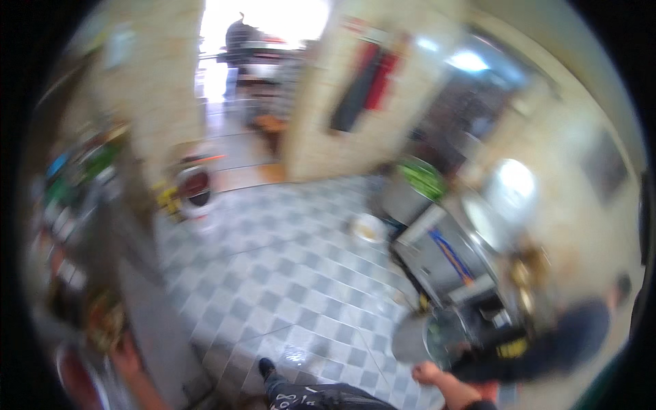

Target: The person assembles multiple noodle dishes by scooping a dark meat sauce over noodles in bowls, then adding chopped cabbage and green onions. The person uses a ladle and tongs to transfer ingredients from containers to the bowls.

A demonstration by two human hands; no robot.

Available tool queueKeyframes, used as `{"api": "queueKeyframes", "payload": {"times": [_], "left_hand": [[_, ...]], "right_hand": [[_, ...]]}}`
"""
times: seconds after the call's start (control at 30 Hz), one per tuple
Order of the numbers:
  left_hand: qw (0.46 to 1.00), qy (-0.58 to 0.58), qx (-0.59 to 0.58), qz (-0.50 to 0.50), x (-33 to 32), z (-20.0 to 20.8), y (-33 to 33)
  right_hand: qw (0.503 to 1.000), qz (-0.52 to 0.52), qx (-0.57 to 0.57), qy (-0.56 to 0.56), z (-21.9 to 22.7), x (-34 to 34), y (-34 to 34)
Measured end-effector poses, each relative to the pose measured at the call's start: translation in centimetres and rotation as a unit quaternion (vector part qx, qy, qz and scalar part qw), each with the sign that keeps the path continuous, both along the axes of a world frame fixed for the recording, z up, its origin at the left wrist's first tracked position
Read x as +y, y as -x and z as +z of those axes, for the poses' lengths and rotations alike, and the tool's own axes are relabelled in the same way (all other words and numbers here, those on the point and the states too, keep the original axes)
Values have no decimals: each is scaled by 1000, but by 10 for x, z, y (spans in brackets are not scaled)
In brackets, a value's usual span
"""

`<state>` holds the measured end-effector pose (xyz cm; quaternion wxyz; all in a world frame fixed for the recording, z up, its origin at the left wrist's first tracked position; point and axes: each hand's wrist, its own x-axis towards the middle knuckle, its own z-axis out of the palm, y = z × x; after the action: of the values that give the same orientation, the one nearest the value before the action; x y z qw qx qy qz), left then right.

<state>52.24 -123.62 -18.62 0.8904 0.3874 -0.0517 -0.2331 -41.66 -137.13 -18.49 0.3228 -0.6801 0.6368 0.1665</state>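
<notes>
My left hand [125,359] reaches over the counter at the lower left, against the near edge of a dish of mixed brown and orange food [105,321]. Motion blur smears its fingers, so its hold is unclear. At the lower right my right hand [427,372] is closed in a loose fist, with nothing visible in it. It appears just in front of a large metal pot [411,337], apart from it as far as the blur shows. A wide reddish bowl or pan [76,376] lies beside my left forearm.
A person in dark clothing [567,342] leans in at the right, near the stove [444,256]. Behind it stands a tall pot of greens [421,179]. A white bucket [369,229] sits on the checkered floor [273,266]. Another bucket [195,190] stands by the doorway.
</notes>
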Motion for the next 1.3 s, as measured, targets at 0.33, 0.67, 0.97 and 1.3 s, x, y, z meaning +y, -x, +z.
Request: {"api": "queueKeyframes", "payload": {"times": [0.33, 0.67, 0.97, 1.3], "left_hand": [[926, -65, 184, -324, -246, -92, 193], [561, 1, 390, -731, -390, -177, 632], [736, -348, -4, -580, -474, -90, 892], [585, -389, -181, -688, -517, -19, 1109]], "right_hand": [[988, -143, 50, -19, 19, -10, 34], [957, -268, -82, 69, -60, -11, 276], [667, -645, -243, 284, -27, -113, 642], [282, -710, -515, 389, 37, -189, 956]]}}
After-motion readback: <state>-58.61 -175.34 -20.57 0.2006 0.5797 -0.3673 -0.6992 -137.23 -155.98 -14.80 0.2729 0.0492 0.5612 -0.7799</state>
